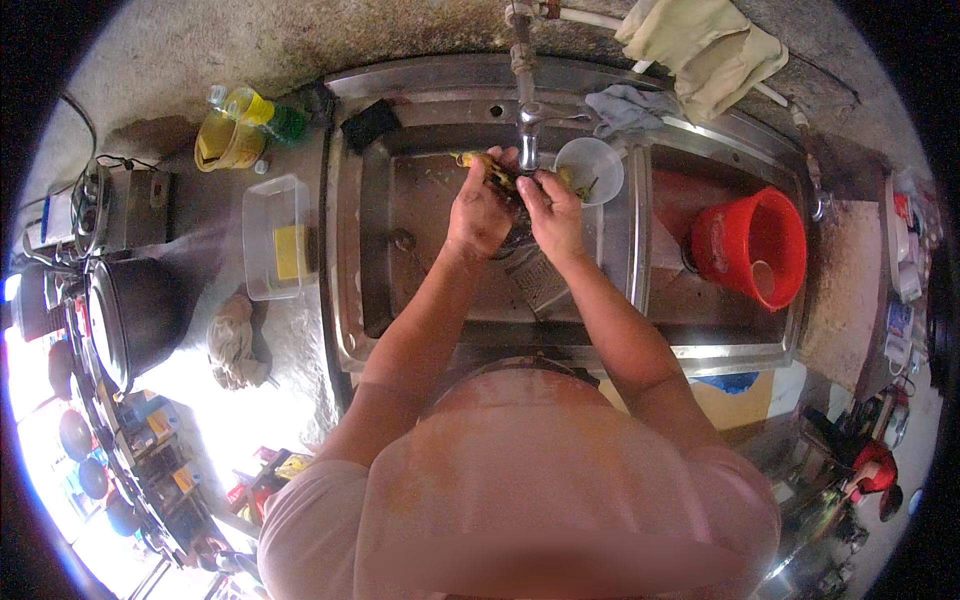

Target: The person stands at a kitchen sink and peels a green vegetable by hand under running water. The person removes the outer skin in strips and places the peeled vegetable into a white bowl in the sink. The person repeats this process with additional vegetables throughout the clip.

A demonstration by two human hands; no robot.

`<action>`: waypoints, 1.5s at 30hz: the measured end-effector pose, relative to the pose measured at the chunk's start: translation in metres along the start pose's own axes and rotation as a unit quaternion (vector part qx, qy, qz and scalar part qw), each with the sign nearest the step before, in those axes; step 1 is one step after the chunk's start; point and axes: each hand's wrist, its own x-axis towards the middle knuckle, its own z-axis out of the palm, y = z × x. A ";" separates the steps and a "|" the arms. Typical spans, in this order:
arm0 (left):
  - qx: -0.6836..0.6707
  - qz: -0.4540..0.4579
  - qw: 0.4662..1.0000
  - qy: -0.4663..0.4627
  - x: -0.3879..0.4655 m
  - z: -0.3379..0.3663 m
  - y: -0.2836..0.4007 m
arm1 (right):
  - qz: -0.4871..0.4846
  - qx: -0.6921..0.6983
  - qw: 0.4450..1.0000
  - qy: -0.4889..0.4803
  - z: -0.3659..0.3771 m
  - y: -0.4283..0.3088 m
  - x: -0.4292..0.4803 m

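Note:
Under the chrome tap [529, 139], my left hand [480, 217] cradles a small yellow and dark-brown piece of food [496, 175], its exact kind unclear. My right hand [555, 214] grips the near side of the same piece with thumb and fingers, which partly hide it. Both hands are over the left basin of a stainless steel sink [435, 202]. Just behind my right hand, a translucent plastic tub [606, 161] holds some yellow-green scraps. A metal grater [536, 276] lies on the basin floor beneath my wrists, and a spoon [403, 240] lies to their left.
The right basin holds a red plastic bucket [716, 244]. A grey cloth [630, 106] and a black scrubbing pad [371, 124] rest on the sink rim. Left on the counter are a clear container [262, 247] with a yellow sponge [290, 252], bottles [251, 106] and a dark pot [146, 319].

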 end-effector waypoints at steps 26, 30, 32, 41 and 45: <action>0.072 0.021 0.997 -0.003 -0.008 0.016 0.007 | 0.016 0.033 0.999 0.012 0.004 -0.005 0.003; 0.032 0.008 0.999 0.001 -0.006 0.018 0.009 | 0.021 0.067 0.997 0.017 0.006 -0.001 0.007; 0.059 0.013 0.998 0.012 -0.007 0.020 0.008 | 0.037 0.109 0.993 0.003 0.005 -0.001 0.008; 0.170 -0.003 0.985 0.005 0.000 0.012 0.004 | 0.018 -0.032 0.999 -0.017 0.001 -0.012 0.012; 0.138 0.005 0.990 -0.018 0.000 0.012 0.003 | -0.028 -0.017 0.999 -0.003 0.000 -0.010 0.009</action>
